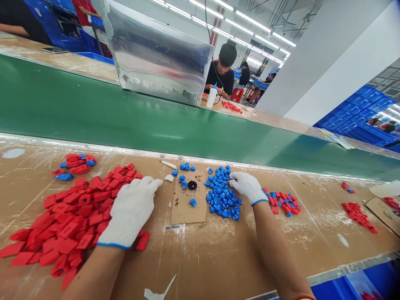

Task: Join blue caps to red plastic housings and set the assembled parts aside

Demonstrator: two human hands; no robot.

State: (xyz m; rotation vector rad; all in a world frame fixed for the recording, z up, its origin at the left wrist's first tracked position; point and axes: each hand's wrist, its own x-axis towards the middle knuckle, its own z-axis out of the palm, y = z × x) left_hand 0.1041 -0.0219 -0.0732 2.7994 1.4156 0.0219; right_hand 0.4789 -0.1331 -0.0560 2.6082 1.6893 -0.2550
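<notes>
My left hand [133, 208], in a white knit glove with a blue cuff, hovers over the right edge of a large pile of red hollow plastic pieces [71, 221]. Its fingers reach to the right, slightly bent, and no piece shows in them. My right hand [246, 186], gloved alike, is at the upper right edge of a heap of small blue plastic pieces [221, 193]. Thumb and forefinger come together around a blue piece there, partly hidden. Between the hands lies a cardboard sheet [189, 212] bearing a small round dish of dark liquid [192, 186] and some loose blue pieces.
Joined red-and-blue pieces [283, 203] lie right of my right arm, and a smaller group [76, 163] at the far left. A green conveyor belt [156, 129] runs behind the bench. Beyond it stand a metal panel [162, 54], a white squeeze bottle [211, 96] and a seated co-worker [222, 73].
</notes>
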